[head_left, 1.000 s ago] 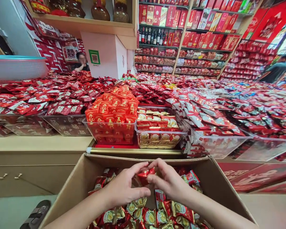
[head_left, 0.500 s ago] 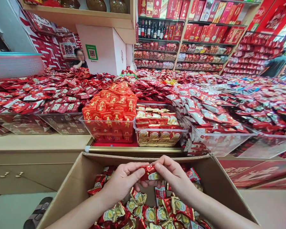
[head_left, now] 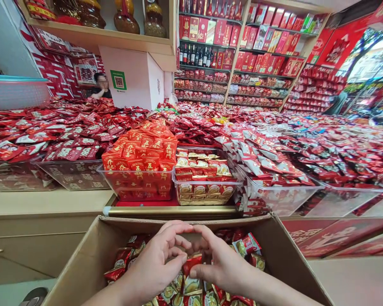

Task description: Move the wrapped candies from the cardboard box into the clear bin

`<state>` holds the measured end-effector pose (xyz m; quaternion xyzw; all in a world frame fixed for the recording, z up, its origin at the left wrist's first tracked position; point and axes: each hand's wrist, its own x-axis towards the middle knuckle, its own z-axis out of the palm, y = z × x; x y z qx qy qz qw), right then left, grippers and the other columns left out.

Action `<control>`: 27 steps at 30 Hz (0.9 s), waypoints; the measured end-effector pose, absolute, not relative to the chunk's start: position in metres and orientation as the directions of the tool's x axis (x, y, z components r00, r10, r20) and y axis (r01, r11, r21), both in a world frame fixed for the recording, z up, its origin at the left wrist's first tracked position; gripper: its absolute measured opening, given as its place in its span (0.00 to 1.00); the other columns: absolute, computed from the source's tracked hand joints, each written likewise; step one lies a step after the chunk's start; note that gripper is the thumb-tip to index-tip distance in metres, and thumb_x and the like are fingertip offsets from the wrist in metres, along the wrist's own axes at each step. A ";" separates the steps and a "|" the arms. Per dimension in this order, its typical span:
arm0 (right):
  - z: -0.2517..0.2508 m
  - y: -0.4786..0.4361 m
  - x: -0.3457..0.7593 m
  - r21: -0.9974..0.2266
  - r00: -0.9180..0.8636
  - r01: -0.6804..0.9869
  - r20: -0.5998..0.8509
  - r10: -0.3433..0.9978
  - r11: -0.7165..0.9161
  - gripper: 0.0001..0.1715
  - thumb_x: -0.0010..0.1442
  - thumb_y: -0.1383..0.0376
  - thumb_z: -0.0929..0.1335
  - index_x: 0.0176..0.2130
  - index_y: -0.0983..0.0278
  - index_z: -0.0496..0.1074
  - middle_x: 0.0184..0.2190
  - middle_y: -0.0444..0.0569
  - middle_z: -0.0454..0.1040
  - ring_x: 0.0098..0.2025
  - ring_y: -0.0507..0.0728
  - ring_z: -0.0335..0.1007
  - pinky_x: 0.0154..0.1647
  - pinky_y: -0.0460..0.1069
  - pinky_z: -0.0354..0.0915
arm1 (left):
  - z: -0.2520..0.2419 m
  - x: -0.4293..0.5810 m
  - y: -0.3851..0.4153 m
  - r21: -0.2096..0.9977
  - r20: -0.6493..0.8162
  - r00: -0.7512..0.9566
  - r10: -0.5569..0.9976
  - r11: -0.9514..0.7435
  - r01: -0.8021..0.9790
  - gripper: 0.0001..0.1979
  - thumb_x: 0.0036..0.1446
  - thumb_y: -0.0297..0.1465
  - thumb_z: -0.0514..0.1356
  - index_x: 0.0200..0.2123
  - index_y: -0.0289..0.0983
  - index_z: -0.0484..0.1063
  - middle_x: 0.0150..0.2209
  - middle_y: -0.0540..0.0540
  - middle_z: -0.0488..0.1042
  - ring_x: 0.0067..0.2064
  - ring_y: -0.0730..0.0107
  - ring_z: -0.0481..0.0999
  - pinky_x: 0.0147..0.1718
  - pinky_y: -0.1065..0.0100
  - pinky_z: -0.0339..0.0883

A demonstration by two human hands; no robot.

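Note:
Both hands are cupped facing each other over a cardboard box point(head_left: 88, 255) of small red-and-gold wrapped sweets with a durian picture. My left hand point(head_left: 166, 253) has its fingers curved and its thumb apart from them, with nothing gripped. Opposite it, my right hand point(head_left: 215, 255) arches its fingers above its thumb, leaving a gap. In that gap shows a red wrapped sweet point(head_left: 191, 264), just behind the right thumb; whether the thumb touches it I cannot tell. More wrapped sweets point(head_left: 247, 245) lie at the box's right side.
Beyond the box, a clear tub of durian sweets point(head_left: 207, 188) stands beside a clear tub of orange-red packets point(head_left: 138, 185). Further tubs of red packets point(head_left: 274, 163) spread to both sides. A person point(head_left: 99, 87) is at the back left. Shelves point(head_left: 230, 63) hold boxes and bottles.
Half a second ago both hands pinched a wrapped sweet between them. Their fingers have since spread into a cupped shape, lower over the box. The view has tilted up slightly.

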<state>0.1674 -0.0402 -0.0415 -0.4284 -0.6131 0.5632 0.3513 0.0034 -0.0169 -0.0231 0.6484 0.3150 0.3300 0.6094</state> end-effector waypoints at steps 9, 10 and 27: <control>-0.023 -0.031 0.173 -0.997 -0.269 0.059 -0.072 0.960 -0.058 0.11 0.48 0.61 0.67 0.28 0.65 0.64 0.21 0.41 0.66 0.21 0.47 0.59 0.22 0.43 0.58 | -0.014 -0.004 -0.015 0.992 -0.022 0.522 0.852 -0.044 0.115 0.25 0.48 0.28 0.59 0.50 0.43 0.56 0.45 0.46 0.66 0.44 0.66 0.67 0.41 0.66 0.62; -0.021 -0.030 0.174 -0.996 -0.255 0.026 -0.087 0.963 -0.083 0.12 0.47 0.59 0.67 0.28 0.65 0.63 0.20 0.40 0.65 0.20 0.47 0.58 0.20 0.43 0.57 | -0.015 -0.004 -0.017 0.993 -0.071 0.556 0.828 0.004 0.120 0.27 0.48 0.29 0.60 0.51 0.42 0.54 0.43 0.46 0.68 0.43 0.66 0.68 0.41 0.66 0.62; 0.108 0.041 0.256 -0.179 -0.105 0.941 0.653 0.750 0.288 0.11 0.52 0.69 0.62 0.36 0.63 0.70 0.32 0.47 0.74 0.33 0.54 0.68 0.34 0.48 0.61 | -0.028 -0.007 -0.010 0.933 -0.091 0.566 0.820 -0.129 0.336 0.18 0.53 0.30 0.51 0.49 0.39 0.60 0.32 0.50 0.72 0.32 0.71 0.68 0.33 0.71 0.61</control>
